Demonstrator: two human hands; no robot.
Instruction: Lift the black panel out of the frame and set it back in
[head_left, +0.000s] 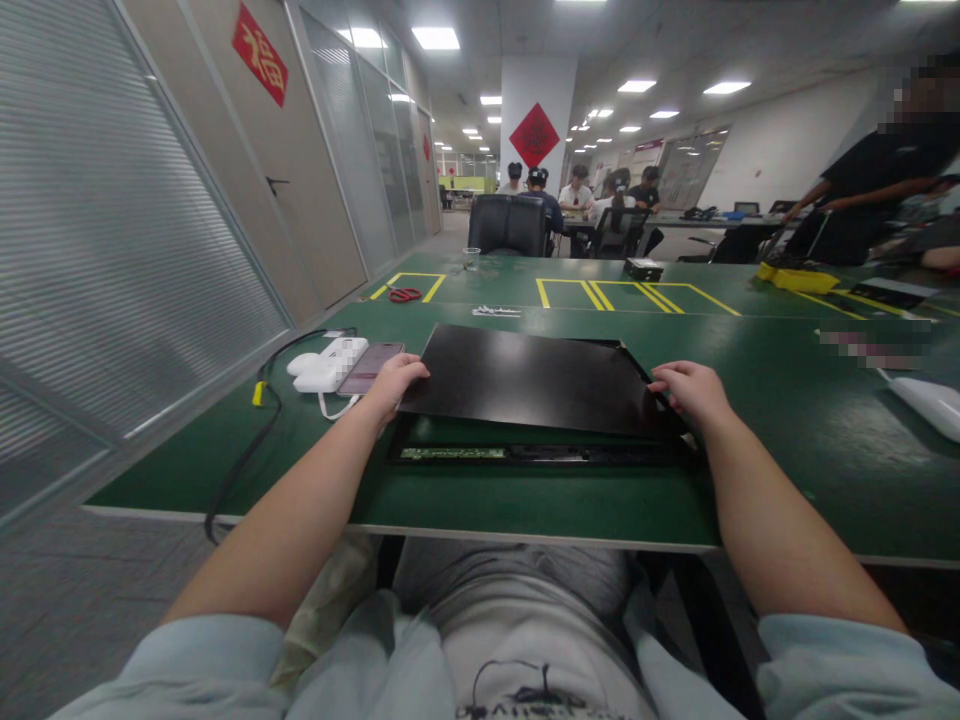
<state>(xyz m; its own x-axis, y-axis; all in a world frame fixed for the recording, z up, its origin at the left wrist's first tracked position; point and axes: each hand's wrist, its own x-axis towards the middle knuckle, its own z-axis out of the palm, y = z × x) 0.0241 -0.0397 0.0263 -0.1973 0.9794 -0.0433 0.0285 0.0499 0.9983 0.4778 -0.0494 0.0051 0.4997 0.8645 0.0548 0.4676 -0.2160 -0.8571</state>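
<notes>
Fingers (416, 369) of the left hand (390, 388) pinch the flat, glossy black panel (525, 380), likely stiff, fragile, best edge-held; right hand (697, 392), grip unclear

We are reading the gold sign "福" on a red paper diamond (260, 54), which is hanging on the pale door (304, 170). We are seeing another red diamond (535, 135) on the white pillar (519, 85), but its mark is looking too fuzzy to read. On the light shirt (517, 640), we are finding dark letters, partly cut off and too hard to read.
</notes>
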